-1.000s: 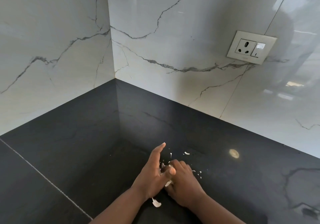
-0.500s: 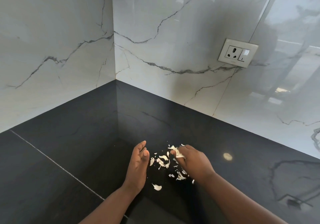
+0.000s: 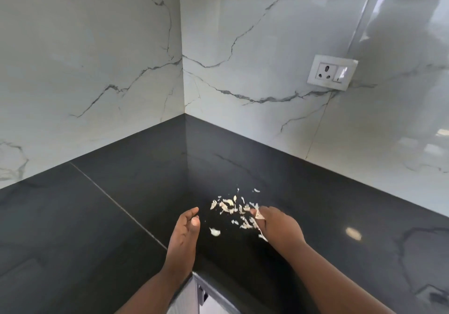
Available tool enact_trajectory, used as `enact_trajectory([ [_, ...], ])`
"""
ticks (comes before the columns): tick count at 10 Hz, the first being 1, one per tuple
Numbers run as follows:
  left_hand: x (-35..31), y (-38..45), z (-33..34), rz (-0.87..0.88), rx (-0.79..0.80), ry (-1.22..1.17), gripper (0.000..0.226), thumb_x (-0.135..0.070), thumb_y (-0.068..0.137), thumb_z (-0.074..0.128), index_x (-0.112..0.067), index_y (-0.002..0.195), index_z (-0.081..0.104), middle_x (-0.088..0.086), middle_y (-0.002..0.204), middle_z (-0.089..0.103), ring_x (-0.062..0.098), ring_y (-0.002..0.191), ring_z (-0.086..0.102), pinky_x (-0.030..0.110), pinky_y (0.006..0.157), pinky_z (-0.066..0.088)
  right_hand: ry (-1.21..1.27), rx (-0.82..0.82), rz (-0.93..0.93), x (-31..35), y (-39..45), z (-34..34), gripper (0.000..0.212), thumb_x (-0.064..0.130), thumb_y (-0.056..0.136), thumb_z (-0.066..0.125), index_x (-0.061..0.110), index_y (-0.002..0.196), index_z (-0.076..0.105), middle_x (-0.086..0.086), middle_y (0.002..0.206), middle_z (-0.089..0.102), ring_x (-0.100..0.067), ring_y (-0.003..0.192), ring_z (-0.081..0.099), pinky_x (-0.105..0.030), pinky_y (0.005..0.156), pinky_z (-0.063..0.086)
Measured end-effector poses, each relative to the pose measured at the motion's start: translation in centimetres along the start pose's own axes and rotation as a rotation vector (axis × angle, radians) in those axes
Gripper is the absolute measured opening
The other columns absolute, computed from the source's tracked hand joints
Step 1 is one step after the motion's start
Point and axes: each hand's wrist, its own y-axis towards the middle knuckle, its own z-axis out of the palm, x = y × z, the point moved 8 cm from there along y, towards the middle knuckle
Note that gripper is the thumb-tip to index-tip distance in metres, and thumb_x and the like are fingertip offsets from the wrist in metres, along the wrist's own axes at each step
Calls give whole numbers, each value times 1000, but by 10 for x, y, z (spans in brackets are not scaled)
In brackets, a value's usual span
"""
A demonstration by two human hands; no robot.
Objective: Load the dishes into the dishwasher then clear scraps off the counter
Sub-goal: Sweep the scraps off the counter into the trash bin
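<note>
scraps (image 3: 234,210), pale papery flakes strewn near the black stone counter's (image 3: 121,216) front edge, look feather-light and crumbly, best swept by the right hand (image 3: 279,227), already pinching some, into the flat-fingered, empty left hand (image 3: 183,238).

My black stone counter (image 3: 121,216) runs into a corner under white marble walls, a thin seam crossing its left part. Pale scraps (image 3: 234,208) lie scattered on it near the front edge, and one larger piece (image 3: 215,232) sits a little apart, nearer me.
</note>
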Motion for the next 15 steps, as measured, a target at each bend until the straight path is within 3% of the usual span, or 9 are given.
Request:
enact_trajectory([
  [4, 20, -135, 40, -531, -74, -435, 65, -57, 90, 34, -3, 109, 63, 17, 104, 71, 29, 100, 66, 40, 92, 48, 397, -194, -239, 62, -83, -61, 41, 40, 100, 40, 10, 77, 55, 0, 71, 56, -22, 67, 54, -36, 63, 43],
  [7, 107, -198, 26, -689, -65, -1032, 43, -48, 80, 64, -9, 94, 76, 15, 107, 67, 26, 99, 68, 42, 82, 56, 376, 83, -383, 137, -178, 96, 22, 45, 90, 42, 24, 84, 44, 4, 67, 57, -19, 59, 60, -21, 47, 42],
  [8, 156, -210, 5, -579, -75, -956, 50, -43, 100, 38, -4, 127, 55, 15, 134, 52, 24, 132, 43, 41, 113, 26, 365, 272, -298, 129, -204, 177, 18, 45, 82, 46, 27, 80, 47, 8, 63, 57, -8, 54, 58, -18, 44, 40],
  [9, 255, -241, -12, -1011, -181, -722, 23, -21, 97, 53, -1, 101, 64, 12, 90, 73, 17, 89, 70, 30, 78, 57, 359, 504, -120, 103, -218, 274, 21, 43, 88, 39, 26, 84, 51, 5, 79, 62, -13, 75, 64, -24, 67, 46],
  [10, 314, -257, -9, -1246, -257, -723, 35, -23, 97, 39, 0, 111, 60, 21, 97, 65, 32, 94, 66, 38, 70, 58, 524, 681, 154, 70, -231, 340, 11, 25, 96, 42, 33, 90, 46, 9, 90, 54, -10, 86, 52, -18, 68, 38],
  [12, 429, -280, -27, -1508, -328, -474, 28, -29, 97, 47, -7, 92, 64, 12, 70, 66, 22, 59, 64, 26, 50, 52, 626, 830, 639, 13, -261, 486, 15, 25, 101, 39, 18, 94, 50, -5, 100, 59, -12, 87, 48, -16, 67, 37],
  [13, 466, -284, -42, -1539, -334, -364, 34, -35, 99, 43, -6, 95, 60, 9, 74, 61, 19, 66, 56, 27, 57, 47, 752, 888, 961, -7, -276, 530, 18, 24, 100, 43, 18, 89, 56, -11, 106, 60, -17, 82, 52, -29, 74, 50],
  [14, 477, -282, -55, -1518, -371, -353, 39, -40, 99, 42, -3, 101, 56, 13, 91, 59, 24, 86, 57, 32, 73, 48, 916, 879, 1185, -12, -286, 540, 32, 23, 99, 48, 2, 121, 57, -16, 112, 61, -13, 63, 50, -27, 58, 46],
  [15, 481, -278, -59, -1505, -356, -334, 52, -48, 97, 42, -1, 118, 52, 17, 116, 55, 33, 115, 51, 39, 96, 42, 914, 872, 1219, -23, -284, 539, 41, 30, 98, 47, 3, 129, 53, -20, 129, 57, -18, 75, 55, -31, 64, 50],
])
